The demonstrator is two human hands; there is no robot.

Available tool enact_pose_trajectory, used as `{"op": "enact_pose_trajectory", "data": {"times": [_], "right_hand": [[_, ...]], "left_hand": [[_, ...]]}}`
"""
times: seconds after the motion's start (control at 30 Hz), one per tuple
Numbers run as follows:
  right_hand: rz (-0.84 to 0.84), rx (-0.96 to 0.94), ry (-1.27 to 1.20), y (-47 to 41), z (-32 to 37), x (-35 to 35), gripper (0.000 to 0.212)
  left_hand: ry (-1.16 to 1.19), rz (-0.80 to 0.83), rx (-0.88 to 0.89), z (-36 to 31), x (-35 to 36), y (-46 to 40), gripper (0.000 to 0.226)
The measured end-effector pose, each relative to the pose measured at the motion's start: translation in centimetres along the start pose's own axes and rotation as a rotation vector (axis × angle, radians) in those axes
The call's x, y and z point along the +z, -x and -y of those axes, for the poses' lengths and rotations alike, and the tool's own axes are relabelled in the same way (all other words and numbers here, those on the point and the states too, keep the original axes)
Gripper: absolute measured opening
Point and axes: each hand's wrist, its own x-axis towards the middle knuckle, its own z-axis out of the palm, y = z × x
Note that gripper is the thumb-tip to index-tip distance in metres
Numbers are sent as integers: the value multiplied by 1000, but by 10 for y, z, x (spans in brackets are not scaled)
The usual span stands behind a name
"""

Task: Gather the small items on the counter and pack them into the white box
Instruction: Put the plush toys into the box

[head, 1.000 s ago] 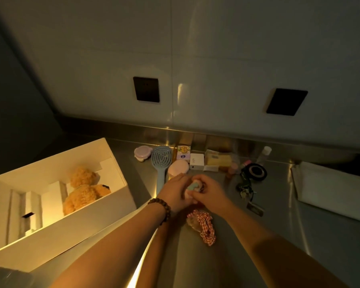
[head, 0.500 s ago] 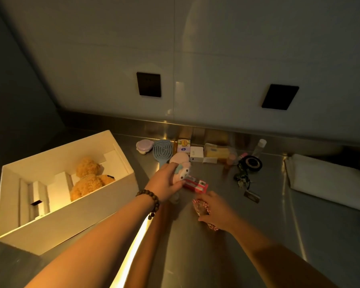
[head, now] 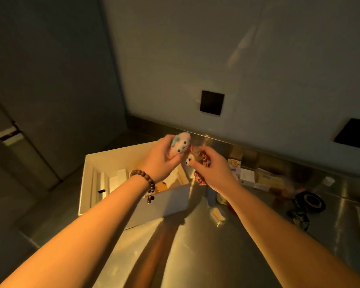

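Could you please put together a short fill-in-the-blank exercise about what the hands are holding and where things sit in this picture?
1. The left hand holds a pink plush toy with a ____ bow.
2. The beaded bracelet sits on the ____ wrist.
3. The right hand grips a brown plush toy with red ____ fabric.
4. Both hands are raised above the far end of the white ____.

Missing words: blue; left; checked; box

Single head-worn view; looks forward and down, close over the counter (head: pixel 195 246) toward the wall (head: pixel 237 59).
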Motion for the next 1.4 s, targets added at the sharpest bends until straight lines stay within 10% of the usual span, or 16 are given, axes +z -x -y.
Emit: {"op": "enact_pose_trajectory", "data": {"times": [0.37, 1.03, 1.23, 1.4], "right_hand": [[118, 122, 197, -91, -2, 124, 38], [226, 259, 751, -134, -60, 183, 13], [251, 314, 705, -132, -54, 178, 18], [316, 74, 146, -122, -23, 152, 46]], "left_hand": [[-128, -31, -397, 126, -73, 17, 41], [-21, -64, -521, 180, -55, 14, 46], [49, -77, -481, 175, -61, 14, 43], [162, -3, -364, 160, -67, 12, 36]]}}
